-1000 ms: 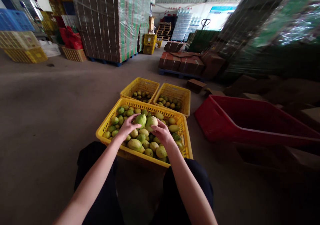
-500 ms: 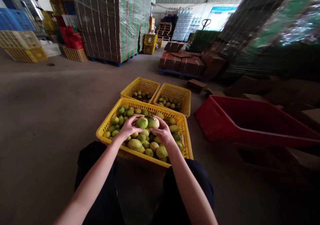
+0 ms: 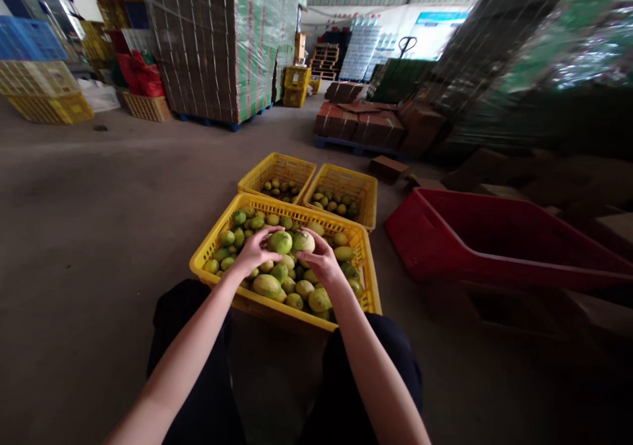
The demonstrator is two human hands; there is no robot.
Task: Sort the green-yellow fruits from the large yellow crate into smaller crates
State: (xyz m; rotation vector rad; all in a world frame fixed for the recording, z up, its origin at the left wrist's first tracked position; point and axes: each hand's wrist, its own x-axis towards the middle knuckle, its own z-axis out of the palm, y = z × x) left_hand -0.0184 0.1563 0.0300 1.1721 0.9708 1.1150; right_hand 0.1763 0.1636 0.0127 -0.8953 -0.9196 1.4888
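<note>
My left hand (image 3: 254,250) is closed on a green lemon (image 3: 280,242), thumb below and fingers over the top. Close beside it, a paler yellow-green lemon (image 3: 302,242) is gripped by my right hand (image 3: 322,258). Both fruits are held up above a yellow plastic crate (image 3: 212,275) filled with green and yellow lemons (image 3: 268,286). That crate stands between my knees, and the fruit under my hands is partly hidden.
Behind the full crate stand two yellow crates, a left one (image 3: 252,180) and a right one (image 3: 366,198), each with some lemons. To the right is a red tub (image 3: 420,240). Cartons on a pallet (image 3: 356,147) and a wrapped stack (image 3: 198,49) stand farther back.
</note>
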